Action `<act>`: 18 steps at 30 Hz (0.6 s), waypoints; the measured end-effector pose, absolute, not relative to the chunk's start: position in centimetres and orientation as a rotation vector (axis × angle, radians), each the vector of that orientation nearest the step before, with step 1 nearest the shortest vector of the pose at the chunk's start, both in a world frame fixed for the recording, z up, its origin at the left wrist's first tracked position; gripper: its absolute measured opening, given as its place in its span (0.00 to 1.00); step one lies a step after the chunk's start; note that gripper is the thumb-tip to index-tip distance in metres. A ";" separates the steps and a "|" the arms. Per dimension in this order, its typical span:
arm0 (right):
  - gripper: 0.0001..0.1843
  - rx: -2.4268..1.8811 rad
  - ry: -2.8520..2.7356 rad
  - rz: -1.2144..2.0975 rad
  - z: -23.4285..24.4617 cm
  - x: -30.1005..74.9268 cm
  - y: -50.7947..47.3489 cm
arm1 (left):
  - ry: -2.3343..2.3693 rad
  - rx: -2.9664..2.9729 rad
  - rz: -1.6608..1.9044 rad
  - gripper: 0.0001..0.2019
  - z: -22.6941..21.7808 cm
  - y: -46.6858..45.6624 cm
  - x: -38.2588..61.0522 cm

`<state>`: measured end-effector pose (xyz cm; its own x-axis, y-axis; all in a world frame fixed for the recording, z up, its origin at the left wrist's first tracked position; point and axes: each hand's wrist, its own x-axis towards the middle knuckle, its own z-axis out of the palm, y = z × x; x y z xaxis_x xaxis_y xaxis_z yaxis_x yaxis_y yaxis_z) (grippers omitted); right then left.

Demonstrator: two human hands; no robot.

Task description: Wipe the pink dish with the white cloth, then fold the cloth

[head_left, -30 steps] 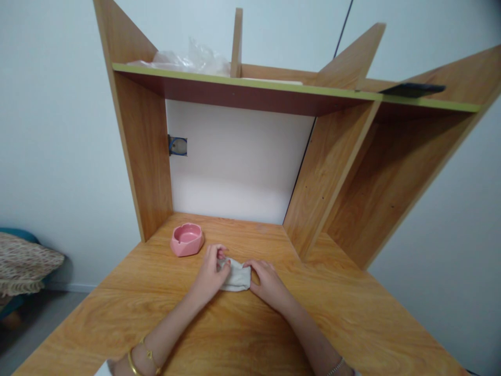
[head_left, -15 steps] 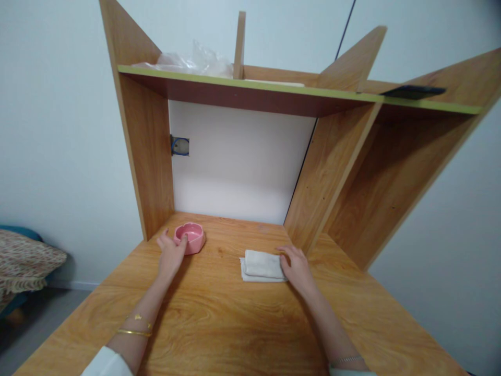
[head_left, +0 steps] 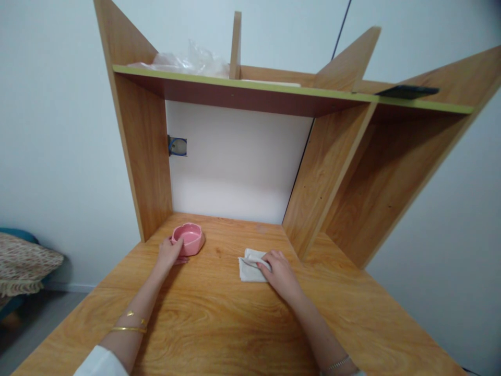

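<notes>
My left hand (head_left: 169, 253) grips the near left side of a small pink bowl (head_left: 193, 244), its thumb over the rim. The bowl has thick, angular walls and a shallow hollow. A pinkish patch shows on the desktop just under it; whether the bowl is raised a little I cannot tell. To the right, my right hand (head_left: 277, 271) is closed on a folded white cloth (head_left: 250, 272), thumb and fingers bunching its upper layer. The cloth's lower layer lies flat on the wooden desktop (head_left: 223, 313).
Wooden side panels (head_left: 146, 156) and an upright divider (head_left: 332, 177) stand behind the hands. Overhead runs a shelf (head_left: 274, 89) bearing a clear plastic bag (head_left: 191, 61) and a dark flat object (head_left: 409, 92). A wall socket opening (head_left: 179, 147) is at back left.
My right hand has moved left onto the cloth and closed on it, creasing its top layer. My left hand's fingers have tightened round the bowl's side.
</notes>
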<state>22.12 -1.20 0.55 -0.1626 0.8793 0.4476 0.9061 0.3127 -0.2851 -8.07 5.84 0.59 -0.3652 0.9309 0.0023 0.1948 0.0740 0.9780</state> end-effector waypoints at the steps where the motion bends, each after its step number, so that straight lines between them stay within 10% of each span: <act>1: 0.08 -1.564 -2.045 -0.077 0.6 22.0 -1.2 | 1.629 1.102 1.334 0.23 0.8 5.6 -8.0; 18: 0.15 -1.474 -1.703 -0.152 1.8 20.6 -2.9 | 1.166 1.421 0.999 0.22 0.9 0.5 -0.8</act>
